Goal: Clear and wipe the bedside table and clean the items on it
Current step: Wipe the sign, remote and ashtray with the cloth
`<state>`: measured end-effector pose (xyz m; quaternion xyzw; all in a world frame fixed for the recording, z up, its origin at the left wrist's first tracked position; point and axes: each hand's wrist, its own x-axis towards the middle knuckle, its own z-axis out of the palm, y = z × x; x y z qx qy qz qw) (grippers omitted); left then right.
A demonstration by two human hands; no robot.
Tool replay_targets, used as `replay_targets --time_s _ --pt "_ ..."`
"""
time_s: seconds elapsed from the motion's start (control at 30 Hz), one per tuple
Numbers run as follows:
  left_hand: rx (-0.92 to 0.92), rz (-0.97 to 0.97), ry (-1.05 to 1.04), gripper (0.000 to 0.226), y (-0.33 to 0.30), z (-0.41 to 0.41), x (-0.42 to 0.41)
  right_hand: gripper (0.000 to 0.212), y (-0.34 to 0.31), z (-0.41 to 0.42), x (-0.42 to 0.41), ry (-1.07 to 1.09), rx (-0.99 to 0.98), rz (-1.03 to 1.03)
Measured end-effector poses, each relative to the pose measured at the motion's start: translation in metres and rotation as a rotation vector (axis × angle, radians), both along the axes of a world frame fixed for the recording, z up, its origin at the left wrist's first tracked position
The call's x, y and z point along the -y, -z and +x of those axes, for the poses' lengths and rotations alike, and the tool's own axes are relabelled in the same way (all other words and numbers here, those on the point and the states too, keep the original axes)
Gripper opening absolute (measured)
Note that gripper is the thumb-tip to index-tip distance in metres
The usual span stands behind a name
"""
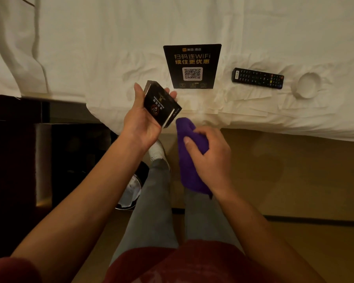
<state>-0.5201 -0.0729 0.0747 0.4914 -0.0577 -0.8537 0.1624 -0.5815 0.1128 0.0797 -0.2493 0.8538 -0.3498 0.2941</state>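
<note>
My left hand (pixel 140 123) grips a small black folded no-smoking sign (pixel 161 106), held tilted above the bed's edge. Just right of it, my right hand (pixel 207 158) grips a purple cloth (pixel 187 131) whose upper end sticks up close to the sign's lower corner. On the white bed sheet (pixel 90 48) lie a black WiFi card with a QR code (pixel 192 66), a black remote control (pixel 258 78) and a white round ashtray (pixel 307 85), side by side. The dark bedside table (pixel 18 111) is at the left, mostly in shadow.
A round bin with a white liner (pixel 131 190) stands on the floor by my left leg. Tan flooring runs along the bed on the right. My legs and a white shoe (pixel 156 150) are below the hands.
</note>
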Motion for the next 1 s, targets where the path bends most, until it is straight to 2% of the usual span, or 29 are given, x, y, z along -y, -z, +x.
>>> replay_targets --time_s 0.1,0.2,0.27,0.33,0.37,0.43,0.57,0.63,1.0 --pt "-0.020 -0.049 -0.002 0.049 0.014 0.016 0.024 0.023 0.005 -0.017 0.002 0.090 0.008 0.000" --pt "0.129 -0.298 0.182 0.043 0.025 0.023 0.048 0.024 0.009 -0.035 0.011 0.130 -0.020 -0.020" --pt "0.366 -0.653 0.433 0.041 0.028 0.022 0.065 0.024 0.009 -0.045 0.020 0.135 -0.032 -0.046" --pt "0.561 -1.102 0.791 0.040 0.031 0.017 0.079 0.025 0.009 -0.053 0.028 0.132 -0.043 -0.074" --pt "0.614 -1.285 0.948 0.040 0.032 0.013 0.085 0.026 0.009 -0.057 0.032 0.129 -0.049 -0.084" --pt "0.648 -1.490 1.156 0.037 0.039 0.001 0.094 0.028 0.009 -0.061 0.037 0.124 -0.053 -0.096" --pt "0.690 -1.650 1.532 0.036 0.055 -0.023 0.108 0.029 0.011 -0.064 0.036 0.114 -0.036 -0.101" --pt "0.694 -1.663 1.645 0.038 0.060 -0.029 0.113 0.028 0.014 -0.062 0.031 0.115 -0.033 -0.090" --pt "0.669 -1.643 1.737 0.036 0.072 -0.039 0.115 0.021 0.028 -0.054 0.006 0.074 0.034 -0.011"
